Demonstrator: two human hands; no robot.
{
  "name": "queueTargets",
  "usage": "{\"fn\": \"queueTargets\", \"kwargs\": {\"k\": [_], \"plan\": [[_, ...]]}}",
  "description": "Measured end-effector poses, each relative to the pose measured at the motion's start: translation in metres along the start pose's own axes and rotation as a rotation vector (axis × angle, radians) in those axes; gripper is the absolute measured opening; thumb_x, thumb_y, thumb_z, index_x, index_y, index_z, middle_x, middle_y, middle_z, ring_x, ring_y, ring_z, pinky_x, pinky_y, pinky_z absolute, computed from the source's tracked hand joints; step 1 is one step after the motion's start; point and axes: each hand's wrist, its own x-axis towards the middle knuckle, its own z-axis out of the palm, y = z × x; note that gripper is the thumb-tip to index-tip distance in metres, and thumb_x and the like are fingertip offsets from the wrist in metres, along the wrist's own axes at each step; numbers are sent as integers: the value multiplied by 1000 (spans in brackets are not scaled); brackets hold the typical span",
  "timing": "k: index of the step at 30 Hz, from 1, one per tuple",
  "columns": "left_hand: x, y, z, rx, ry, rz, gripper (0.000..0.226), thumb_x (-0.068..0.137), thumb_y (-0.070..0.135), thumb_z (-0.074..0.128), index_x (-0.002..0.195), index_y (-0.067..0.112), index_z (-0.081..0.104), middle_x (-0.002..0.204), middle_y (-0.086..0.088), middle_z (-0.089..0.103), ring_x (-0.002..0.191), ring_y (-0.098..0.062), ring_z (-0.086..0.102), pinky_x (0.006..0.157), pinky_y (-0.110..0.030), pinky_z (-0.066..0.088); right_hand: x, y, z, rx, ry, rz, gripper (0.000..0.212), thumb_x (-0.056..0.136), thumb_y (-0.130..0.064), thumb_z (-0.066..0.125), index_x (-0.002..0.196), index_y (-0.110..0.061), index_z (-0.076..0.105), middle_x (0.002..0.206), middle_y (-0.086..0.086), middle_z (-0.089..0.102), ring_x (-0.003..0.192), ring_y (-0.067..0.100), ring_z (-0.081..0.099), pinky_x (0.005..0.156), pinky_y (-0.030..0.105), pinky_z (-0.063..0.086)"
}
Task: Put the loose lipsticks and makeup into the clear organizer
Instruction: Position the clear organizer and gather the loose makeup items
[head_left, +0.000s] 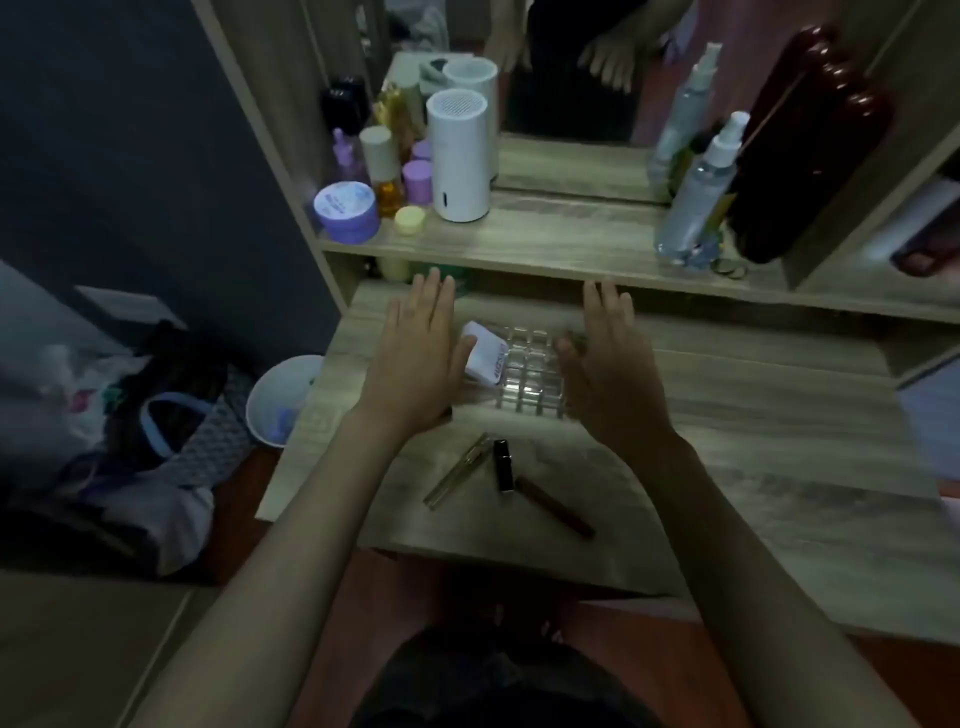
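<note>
Clear organizer (530, 374) on the desk (753, 467), between left hand (415, 358) and right hand (608, 374); fingers spread, gripping nothing. Three tubes (501, 465) loose just in front: light, stiff, slick, likely best pinched mid-length. White box (483, 356) half hidden; organizer cells hard to make out.

Organizer (530, 376) on desk (753, 467), between my left hand (415, 358) and right hand (610, 374). Box (483, 356) at organizer's left side, by my left thumb. Three tubes nearer me: glass tube (460, 470) left, lipstick (502, 465) middle, long stick (555, 506) right.
</note>
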Motion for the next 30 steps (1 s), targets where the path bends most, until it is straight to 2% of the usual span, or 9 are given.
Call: {"fn": "queueTargets", "kwargs": {"k": [6,9,10,12,14,16,19,23,30], "plan": [[-1,-12,11,-53,6,-11,60,98,31,30,147,5,8,159,-14,6,147,-25,2,120,-43,5,3,5,11,31,0,2,59,98,-30,37,147,-6,14,158,18,10,146,35,9,116,55,21],[-5,-16,20,-185,38,0,61,97,29,35,147,6,9,159,-13,11,147,-22,8,119,-40,11,-2,14,14,110,47,-31,54,98,-20,40,145,-3,20,156,20,19,144,32,18,115,44,27],[-9,-16,25,-270,48,7,60,97,27,38,147,7,11,157,-14,17,145,-21,15,118,-35,16,-7,20,15,147,76,-39,48,97,-15,42,142,-2,29,151,21,31,139,32,32,109,36,37],[-23,-16,37,-432,54,3,57,94,19,46,144,10,21,149,-12,34,135,-17,32,106,-23,28,-20,36,14,176,166,-50,29,94,-7,49,123,-3,52,122,18,60,107,30,61,78,20,48],[-37,-16,51,-487,-7,-57,52,90,13,53,138,14,33,137,-9,46,123,-21,46,95,-27,40,-38,57,14,141,226,-30,12,91,-8,54,100,-7,62,93,12,68,75,25,63,58,26,45],[-48,-14,67,-463,-135,-113,49,87,11,56,134,11,40,128,-11,52,116,-27,53,90,-37,48,-55,79,17,105,221,72,12,88,-17,54,84,-10,62,79,9,66,64,23,59,55,27,40],[-55,-8,87,-416,-286,-188,48,89,17,56,133,6,42,134,-16,51,121,-29,50,98,-38,43,-72,111,28,13,117,248,7,86,-14,60,87,-8,65,85,14,65,75,33,64,60,34,44],[-57,0,105,-361,-311,-233,43,90,24,56,127,6,47,130,-16,52,120,-28,50,94,-41,47,-81,134,44,-68,-212,435,43,80,-19,68,120,-10,56,117,18,55,108,36,54,83,42,48],[-58,5,112,-360,-271,-247,26,81,11,61,107,7,56,109,-14,57,101,-30,55,77,-37,45,-82,135,53,-17,-144,434,31,79,-7,63,109,-8,59,108,16,59,101,34,55,79,39,47]]}}
